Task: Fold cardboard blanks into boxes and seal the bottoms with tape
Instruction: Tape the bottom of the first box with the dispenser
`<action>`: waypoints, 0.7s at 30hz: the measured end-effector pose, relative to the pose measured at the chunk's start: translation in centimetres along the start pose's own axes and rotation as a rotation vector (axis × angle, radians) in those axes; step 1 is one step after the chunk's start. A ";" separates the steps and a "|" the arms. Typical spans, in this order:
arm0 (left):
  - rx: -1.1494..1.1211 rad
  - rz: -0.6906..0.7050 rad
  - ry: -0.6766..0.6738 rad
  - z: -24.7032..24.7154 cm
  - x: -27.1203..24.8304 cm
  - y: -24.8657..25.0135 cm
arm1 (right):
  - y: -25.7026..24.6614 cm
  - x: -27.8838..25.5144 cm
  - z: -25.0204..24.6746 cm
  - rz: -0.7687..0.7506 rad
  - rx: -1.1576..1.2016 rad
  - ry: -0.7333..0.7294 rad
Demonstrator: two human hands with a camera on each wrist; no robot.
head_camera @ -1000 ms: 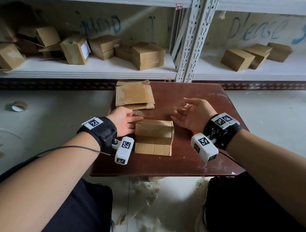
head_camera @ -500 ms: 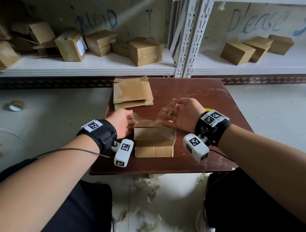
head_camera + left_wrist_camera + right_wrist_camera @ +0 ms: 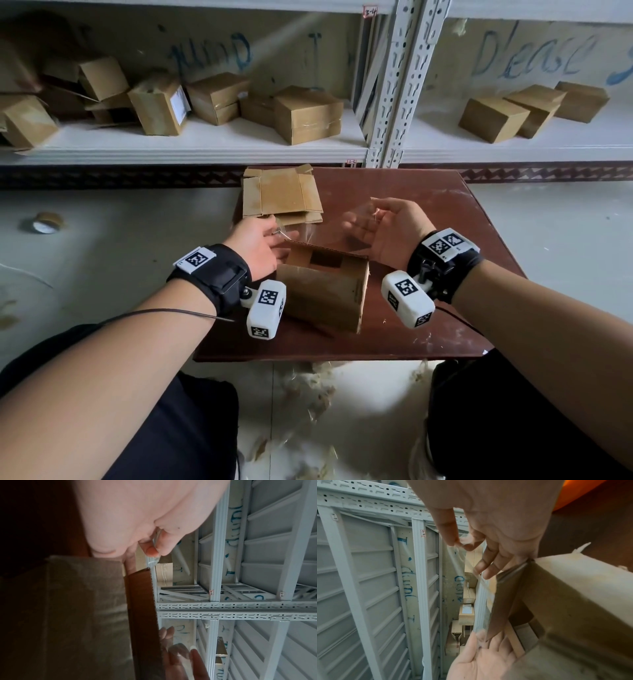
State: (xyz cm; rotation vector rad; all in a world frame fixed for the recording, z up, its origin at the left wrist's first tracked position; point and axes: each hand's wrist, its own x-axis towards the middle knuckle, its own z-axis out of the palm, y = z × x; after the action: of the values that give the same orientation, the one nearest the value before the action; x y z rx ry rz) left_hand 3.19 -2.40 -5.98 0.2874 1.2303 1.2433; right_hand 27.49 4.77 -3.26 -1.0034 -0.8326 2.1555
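a strip of clear tape (image 3: 318, 228) stretches above the folded box (image 3: 325, 291), which sits tilted between both wrists. the left hand (image 3: 258, 245) pinches one tape end, the right hand (image 3: 387, 228) the other.

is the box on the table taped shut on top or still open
Still open. The box shows a dark gap between its top flaps, and the left hand and right hand hold clear tape stretched above it.

Back wall (image 3: 291, 51): blue handwriting "jump" (left bay) and "Please" (right bay); shelving upright (image 3: 394, 85) bears tag (image 3: 370, 12) "3-4".
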 end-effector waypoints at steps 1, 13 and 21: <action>-0.005 0.008 0.007 0.0 0.1 -0.1 | 0.0 0.0 0.2 -0.010 0.014 0.002; -0.156 0.054 0.138 0.4 2.0 -1.2 | 0.1 0.8 0.9 -0.023 0.104 0.046; -0.293 -0.006 0.039 0.3 2.4 -0.9 | 1.3 1.9 0.3 0.063 0.154 0.070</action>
State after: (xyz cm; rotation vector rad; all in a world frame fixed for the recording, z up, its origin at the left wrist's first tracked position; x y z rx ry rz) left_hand 3.56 -0.63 -7.80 0.0449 1.0632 1.4091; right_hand 25.96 5.28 -4.86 -1.0312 -0.5996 2.1872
